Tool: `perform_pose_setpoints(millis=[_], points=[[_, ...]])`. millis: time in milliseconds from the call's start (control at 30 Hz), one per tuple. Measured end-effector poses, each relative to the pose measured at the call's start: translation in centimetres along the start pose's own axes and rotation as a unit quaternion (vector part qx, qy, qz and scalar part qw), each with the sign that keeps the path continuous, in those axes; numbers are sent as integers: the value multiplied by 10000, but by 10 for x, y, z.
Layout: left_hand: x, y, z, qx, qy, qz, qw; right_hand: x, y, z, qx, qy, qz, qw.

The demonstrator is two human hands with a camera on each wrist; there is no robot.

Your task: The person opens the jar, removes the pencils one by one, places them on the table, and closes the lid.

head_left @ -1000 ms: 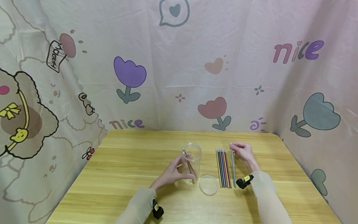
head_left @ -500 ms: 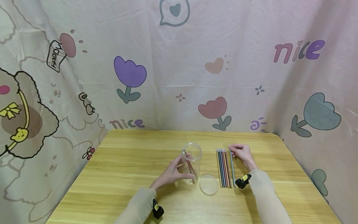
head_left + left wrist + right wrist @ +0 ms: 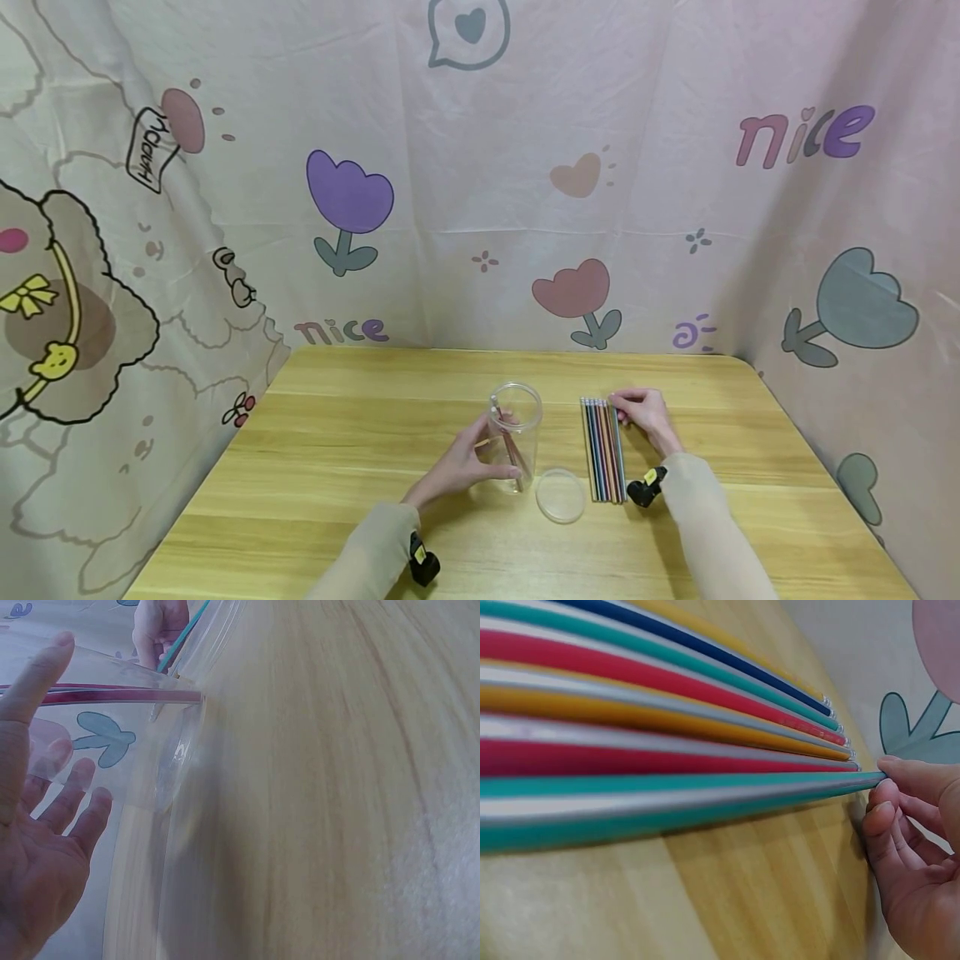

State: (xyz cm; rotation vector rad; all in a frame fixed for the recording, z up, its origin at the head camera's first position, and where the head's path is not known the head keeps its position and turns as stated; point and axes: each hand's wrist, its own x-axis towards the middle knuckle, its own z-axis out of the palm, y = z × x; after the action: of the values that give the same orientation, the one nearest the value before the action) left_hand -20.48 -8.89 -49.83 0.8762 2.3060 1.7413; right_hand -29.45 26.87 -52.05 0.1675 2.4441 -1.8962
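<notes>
You work at a light wooden table [image 3: 360,450] with rounded corners, closed in on three sides by a pale pink cloth backdrop [image 3: 480,167] printed with tulips, hearts, a cartoon bear and the word "nice".

Your left hand [image 3: 461,467] rests against the near-left side of the clear jar [image 3: 514,435], fingers straight and relaxed along its wall; the left wrist view shows the palm open beside the plastic. The jar stands upright, with one dark red pencil [image 3: 508,442] leaning inside it. The jar's clear lid [image 3: 559,496] lies flat on the table just to the right of its base.

A row of coloured pencils [image 3: 602,450] lies side by side to the right of the lid, ends pointing away from you. Your right hand [image 3: 643,412] is at the far end of the row, fingertips [image 3: 889,769] curled onto the tip of the teal pencil [image 3: 667,787] at its right edge.

A second ago that teal pencil lay apart from the row with a gap between; now it sits tight against the others, and your right hand has shifted left with it. Your left hand and the jar have stayed put.
</notes>
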Motion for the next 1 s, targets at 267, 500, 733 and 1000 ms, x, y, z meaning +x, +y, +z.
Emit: perform_pose_setpoints(millis=[267,500,733,1000], points=[[0,1,0,45,10,-132,9999,-3,-2,2,-354,51,-46,9994],[0,2,0,56,1,-59,10000,-3,0,3,-423,83,-10,9991],[0,1,1,22,18,-100,9999,-4,-1,3,-478,85,-150,9987],[1,1,1,74,18,-106,9999,-3,0,5,-592,224,-134,9979]])
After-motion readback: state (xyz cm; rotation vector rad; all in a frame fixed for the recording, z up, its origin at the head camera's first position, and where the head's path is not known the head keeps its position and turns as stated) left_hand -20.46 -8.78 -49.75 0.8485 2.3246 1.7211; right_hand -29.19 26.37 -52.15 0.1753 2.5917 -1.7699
